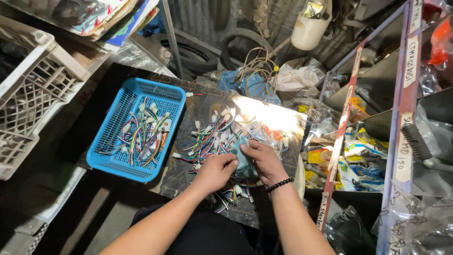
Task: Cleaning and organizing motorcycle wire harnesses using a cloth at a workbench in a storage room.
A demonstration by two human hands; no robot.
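My left hand (pixel 214 171) and my right hand (pixel 264 160) meet over a dark work surface (pixel 188 182), both pinching a small light-blue plastic bag (pixel 243 158) that seems to hold wire pieces. A black bead bracelet (pixel 279 184) circles my right wrist. Right behind the hands lies a loose heap of coloured wire harnesses with white connectors (pixel 212 137). A few more connectors (pixel 233 192) lie under my wrists.
A blue plastic basket (pixel 107 146) holding more coloured harnesses sits to the left. A white crate (pixel 33 89) stands far left. Shelf bins with packets (pixel 358 156) fill the right. Tyres (pixel 198 47), a coil of cable (pixel 257 63) and a white jug (pixel 309 26) lie behind.
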